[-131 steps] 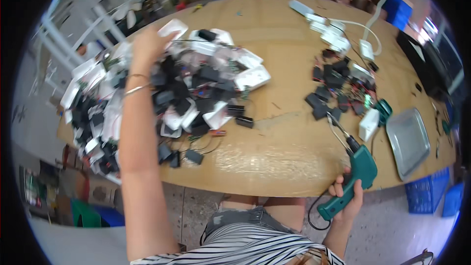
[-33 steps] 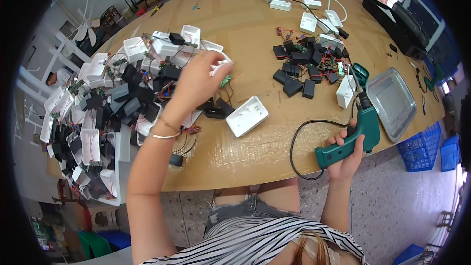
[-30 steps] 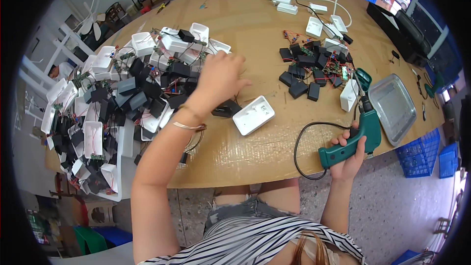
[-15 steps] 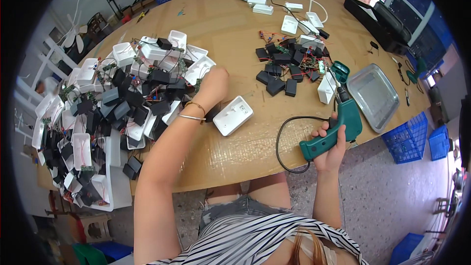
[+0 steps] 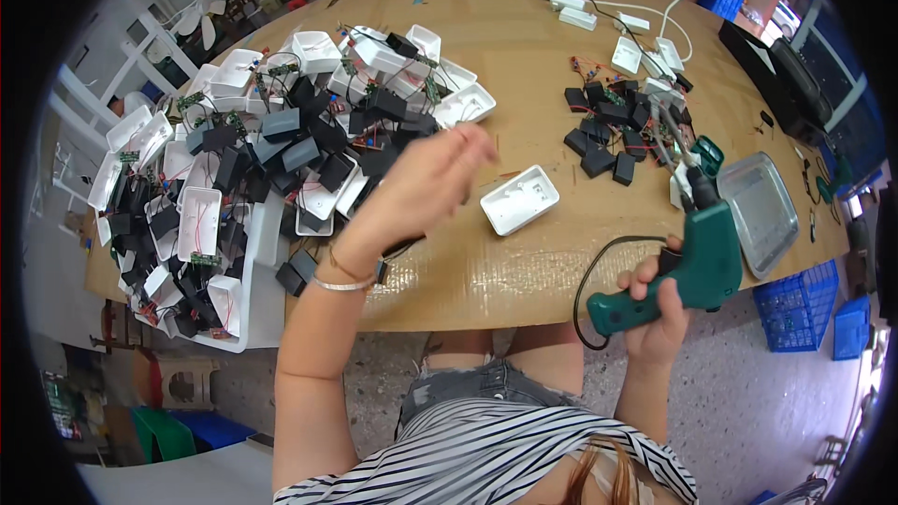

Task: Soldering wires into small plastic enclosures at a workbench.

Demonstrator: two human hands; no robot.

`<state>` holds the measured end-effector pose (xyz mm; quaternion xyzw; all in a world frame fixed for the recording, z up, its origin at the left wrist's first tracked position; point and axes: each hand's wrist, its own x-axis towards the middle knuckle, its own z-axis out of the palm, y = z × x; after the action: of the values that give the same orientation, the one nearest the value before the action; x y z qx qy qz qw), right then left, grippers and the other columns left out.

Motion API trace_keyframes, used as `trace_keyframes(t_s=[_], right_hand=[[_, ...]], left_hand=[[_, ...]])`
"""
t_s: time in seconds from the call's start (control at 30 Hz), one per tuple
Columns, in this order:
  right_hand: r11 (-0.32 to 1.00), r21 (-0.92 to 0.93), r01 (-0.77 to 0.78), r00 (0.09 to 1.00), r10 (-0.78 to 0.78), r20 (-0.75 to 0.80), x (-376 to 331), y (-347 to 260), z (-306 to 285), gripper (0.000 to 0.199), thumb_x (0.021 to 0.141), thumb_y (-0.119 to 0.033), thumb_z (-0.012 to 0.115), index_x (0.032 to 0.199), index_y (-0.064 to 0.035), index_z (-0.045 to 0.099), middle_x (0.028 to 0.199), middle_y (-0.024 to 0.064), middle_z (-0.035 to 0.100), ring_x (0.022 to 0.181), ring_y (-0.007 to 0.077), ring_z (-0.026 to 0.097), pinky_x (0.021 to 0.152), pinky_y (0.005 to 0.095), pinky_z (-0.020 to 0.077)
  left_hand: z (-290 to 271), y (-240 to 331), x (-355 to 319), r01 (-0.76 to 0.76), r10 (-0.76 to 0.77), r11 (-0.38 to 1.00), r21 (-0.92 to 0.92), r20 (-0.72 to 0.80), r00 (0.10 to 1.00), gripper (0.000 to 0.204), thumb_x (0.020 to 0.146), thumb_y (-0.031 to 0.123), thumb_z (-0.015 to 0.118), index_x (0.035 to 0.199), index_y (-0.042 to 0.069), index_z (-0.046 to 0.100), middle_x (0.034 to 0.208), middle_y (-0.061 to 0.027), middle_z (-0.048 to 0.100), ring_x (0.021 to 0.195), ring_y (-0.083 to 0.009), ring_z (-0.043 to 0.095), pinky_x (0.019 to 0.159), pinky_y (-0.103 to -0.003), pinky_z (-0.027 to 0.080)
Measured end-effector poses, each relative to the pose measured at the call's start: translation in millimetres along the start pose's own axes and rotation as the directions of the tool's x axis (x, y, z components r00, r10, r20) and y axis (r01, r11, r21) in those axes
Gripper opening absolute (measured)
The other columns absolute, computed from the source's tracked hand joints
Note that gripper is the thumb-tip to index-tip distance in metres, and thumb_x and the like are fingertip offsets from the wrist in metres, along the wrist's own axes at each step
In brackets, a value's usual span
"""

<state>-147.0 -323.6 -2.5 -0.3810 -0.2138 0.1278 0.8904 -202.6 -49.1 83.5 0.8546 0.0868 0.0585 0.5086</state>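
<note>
My left hand [image 5: 426, 182] hovers over the right edge of a pile of black plastic boxes [image 5: 320, 157] and white plastic cases, many with wires and small circuit boards. Its fingers point toward an open white case [image 5: 465, 105]; they are blurred, and I cannot tell whether anything is between them. A single white case [image 5: 520, 200] lies open side up to the right of that hand, apart from it. My right hand [image 5: 658, 309] is closed around the handle of a green pistol-grip soldering gun [image 5: 703, 257], whose narrow metal tip points away, over a white case partly hidden behind it.
A smaller heap of black boxes and circuit boards [image 5: 613, 117] lies at the right, near a metal tray [image 5: 760, 215]. White cases and a power strip [image 5: 572, 11] with cords sit farther back. A black cable [image 5: 589, 271] loops beside the gun. Blue crates [image 5: 798, 307] stand on the floor.
My left hand has drawn back left and nearer from the pile's far right edge. The gun remains in my right hand. The whole view has shifted, so the table appears farther right.
</note>
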Motion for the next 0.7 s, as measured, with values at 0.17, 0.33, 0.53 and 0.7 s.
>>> trace_keyframes(t_s=[0.17,0.33,0.53,0.7], right_hand=[[0.944,-0.318,-0.085,0.991,0.047,-0.127,4,20,52,0.054,0.072,0.006,0.061,0.122,-0.0014,0.039,0.099,0.0157,0.055,0.073,0.0152,0.056,0.068,0.0267,0.0470],[0.876,-0.463,-0.134,0.985,0.066,-0.160,4,24,66,0.044,0.075,0.005,0.060,0.115,-0.0002,0.044,0.094,0.0123,0.057,0.072,0.0119,0.055,0.065,0.0248,0.0463],[0.879,-0.459,-0.128,0.989,0.079,-0.125,-2,28,62,0.038,0.079,0.003,0.058,0.114,0.0001,0.044,0.083,0.0070,0.056,0.070,0.0120,0.055,0.063,0.0244,0.0462],[0.848,-0.519,-0.108,0.960,-0.048,-0.277,-10,20,54,0.041,0.080,0.004,0.057,0.117,0.0005,0.042,0.086,0.0084,0.055,0.071,0.0137,0.054,0.067,0.0272,0.0465]], left_hand=[[45,-28,-23,-0.335,0.327,0.937,0.098,0.086,0.941,0.025,0.090,0.016,0.046,0.081,-0.001,0.061,0.067,-0.0082,0.053,0.062,-0.0149,0.052,0.057,-0.027,0.041],[62,-33,-36,-0.301,0.297,0.954,-0.005,0.175,0.939,0.017,0.087,0.013,0.051,0.086,-0.001,0.061,0.071,-0.0115,0.056,0.069,-0.0215,0.053,0.064,-0.030,0.042],[74,-48,-31,-0.334,0.339,0.940,0.065,-0.128,0.932,0.014,0.084,0.015,0.056,0.090,0.002,0.056,0.075,-0.0154,0.057,0.069,-0.0320,0.055,0.061,-0.038,0.044],[106,-61,-12,-0.301,0.400,0.851,0.431,-0.160,0.902,0.014,0.079,0.010,0.058,0.082,-0.001,0.051,0.076,-0.0137,0.056,0.072,-0.0349,0.054,0.065,-0.042,0.044]])
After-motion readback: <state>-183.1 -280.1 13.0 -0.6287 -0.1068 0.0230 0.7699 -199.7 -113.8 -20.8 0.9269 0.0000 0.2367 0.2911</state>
